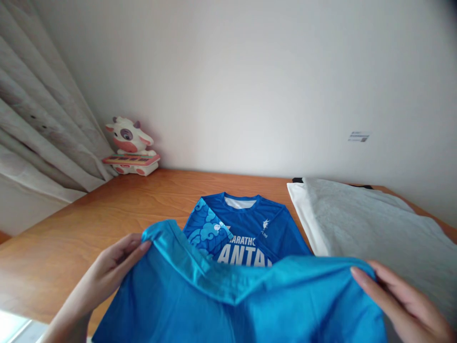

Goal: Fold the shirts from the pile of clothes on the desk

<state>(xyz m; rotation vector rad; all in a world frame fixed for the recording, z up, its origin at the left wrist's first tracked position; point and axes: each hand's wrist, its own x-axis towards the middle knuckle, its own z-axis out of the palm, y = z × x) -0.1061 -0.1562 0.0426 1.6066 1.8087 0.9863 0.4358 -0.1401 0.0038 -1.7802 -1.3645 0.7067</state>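
A pair of bright blue shorts [200,305] hangs between my two hands, its waistband sagging in the middle and its lower part cut off by the frame. My left hand [119,264] pinches the left end of the waistband, thumb on the near side. At the opposite end, my right hand [403,300] grips the top edge between thumb and fingers. Just beyond lies a darker blue T-shirt [282,228] with white lettering, its patterned sleeve folded in across the front. The shorts hide the lower part of that shirt.
Grey and white folded clothes [360,224] lie to the right on the wooden surface [82,228], with black edges showing behind them. A toy cow with a keyboard [132,147] sits at the back left by the curtain [43,105]. The wall [250,85] closes off the back.
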